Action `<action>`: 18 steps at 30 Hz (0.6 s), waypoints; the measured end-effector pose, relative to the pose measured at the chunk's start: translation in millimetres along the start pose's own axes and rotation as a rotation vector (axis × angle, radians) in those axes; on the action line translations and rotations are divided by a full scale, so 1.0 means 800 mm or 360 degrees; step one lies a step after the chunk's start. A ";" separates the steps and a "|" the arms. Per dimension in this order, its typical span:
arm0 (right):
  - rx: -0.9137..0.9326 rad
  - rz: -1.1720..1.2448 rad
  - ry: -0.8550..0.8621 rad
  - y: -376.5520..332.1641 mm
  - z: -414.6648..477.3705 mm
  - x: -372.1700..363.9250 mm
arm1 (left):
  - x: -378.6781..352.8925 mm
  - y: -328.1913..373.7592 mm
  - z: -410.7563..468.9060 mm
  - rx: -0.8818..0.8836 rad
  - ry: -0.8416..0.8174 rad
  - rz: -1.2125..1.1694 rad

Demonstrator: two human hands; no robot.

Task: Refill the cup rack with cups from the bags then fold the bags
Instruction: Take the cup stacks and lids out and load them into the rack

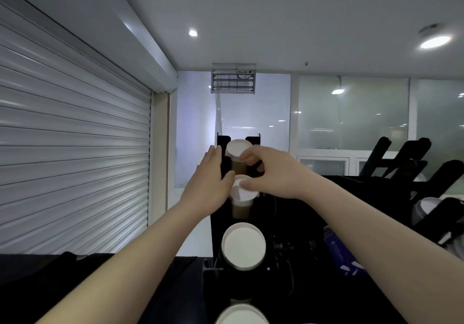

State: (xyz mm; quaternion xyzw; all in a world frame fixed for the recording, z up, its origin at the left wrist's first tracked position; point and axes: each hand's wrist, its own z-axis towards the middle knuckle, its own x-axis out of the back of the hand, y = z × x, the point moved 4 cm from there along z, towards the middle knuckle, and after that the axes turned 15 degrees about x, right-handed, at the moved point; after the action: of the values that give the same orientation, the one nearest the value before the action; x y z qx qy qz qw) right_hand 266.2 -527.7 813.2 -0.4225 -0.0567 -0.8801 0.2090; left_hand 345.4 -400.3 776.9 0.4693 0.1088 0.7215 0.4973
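The black cup rack (253,140) is seen in the middle of the frame, and white-bottomed cups are held in it one below another. The top cup (237,148) is pinched by the curled fingers of the right hand (271,173). The left hand (208,183) is laid with straight fingers against the rack's left side, just beside the second cup (244,194).

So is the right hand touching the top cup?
Touching. In the head view the right hand curls its fingers onto the top cup, at its white rim, no gap.
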 end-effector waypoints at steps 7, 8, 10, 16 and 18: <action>-0.0028 -0.0362 -0.0347 -0.020 -0.004 -0.033 | 0.033 -0.037 -0.012 0.0107 0.0063 -0.0099; -0.0062 -0.0360 -0.0290 -0.020 -0.004 -0.032 | 0.036 -0.040 -0.013 0.0118 0.0064 -0.0113; -0.0127 -0.0323 -0.0233 -0.018 -0.005 -0.030 | 0.040 -0.044 -0.016 0.0115 0.0066 -0.0125; -0.0196 -0.0429 -0.0341 -0.017 -0.002 -0.040 | 0.036 -0.045 -0.029 0.0049 0.0002 -0.0088; -0.0206 -0.0490 -0.0354 -0.017 -0.002 -0.042 | 0.033 -0.045 -0.034 0.0013 -0.0030 -0.0076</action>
State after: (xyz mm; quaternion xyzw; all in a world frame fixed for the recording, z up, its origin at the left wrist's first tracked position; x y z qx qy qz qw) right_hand 278.2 -505.2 787.1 -0.5160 -0.0867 -0.8514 0.0369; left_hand 344.2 -352.8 755.3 0.4753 0.1183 0.7047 0.5133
